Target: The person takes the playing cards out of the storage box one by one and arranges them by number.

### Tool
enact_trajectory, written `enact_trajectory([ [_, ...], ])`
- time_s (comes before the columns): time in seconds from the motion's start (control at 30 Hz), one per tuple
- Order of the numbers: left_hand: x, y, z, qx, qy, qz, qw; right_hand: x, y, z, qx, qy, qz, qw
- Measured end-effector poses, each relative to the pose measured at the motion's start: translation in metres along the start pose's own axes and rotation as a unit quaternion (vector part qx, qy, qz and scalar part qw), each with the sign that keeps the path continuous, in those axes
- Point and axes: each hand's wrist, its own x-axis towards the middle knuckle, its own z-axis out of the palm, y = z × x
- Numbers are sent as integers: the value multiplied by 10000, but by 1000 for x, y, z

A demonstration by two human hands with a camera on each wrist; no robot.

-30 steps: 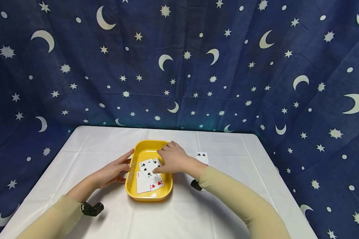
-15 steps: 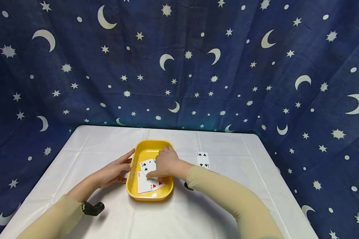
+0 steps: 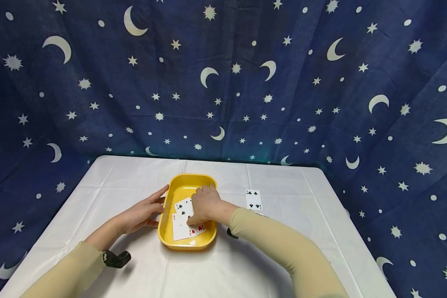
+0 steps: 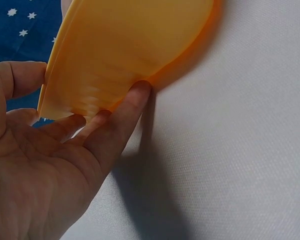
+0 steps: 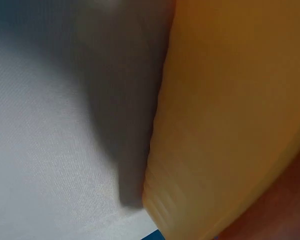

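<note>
Centrally, tray [image 3: 188,247]: is standing on the cloth [image 3: 138,273], its raised walls probably keeping the cards together.
Cards [image 3: 181,232]: are lying face up and overlapping inside the tray, mostly in its near half; a red ace is showing beside black pips.
Left hand [image 3: 138,215]: is resting outside the tray's left wall, fingers apart and touching it from rim to base without clamping, presumably bracing it against sideways pushes.
Right hand [image 3: 205,205]: is lying over the tray's right side, thumb over the cards; whether its fingers are pinching anything cannot be told, since hand and wall are hiding them.
Loose card [image 3: 253,200]: is lying face up right of the tray, well apart, its black clubs in plain view.
</note>
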Motion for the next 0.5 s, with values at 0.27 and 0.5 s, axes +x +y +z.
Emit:
enact_trajectory([
  [0.27, 1, -1, 0, -23, 5, 4, 10000, -1, 6, 1, 240, -250, -271, 9990],
  [0.5, 0, 0, 1, 29, 38, 0, 10000, -6, 9, 4, 480, 58, -347, 9982],
])
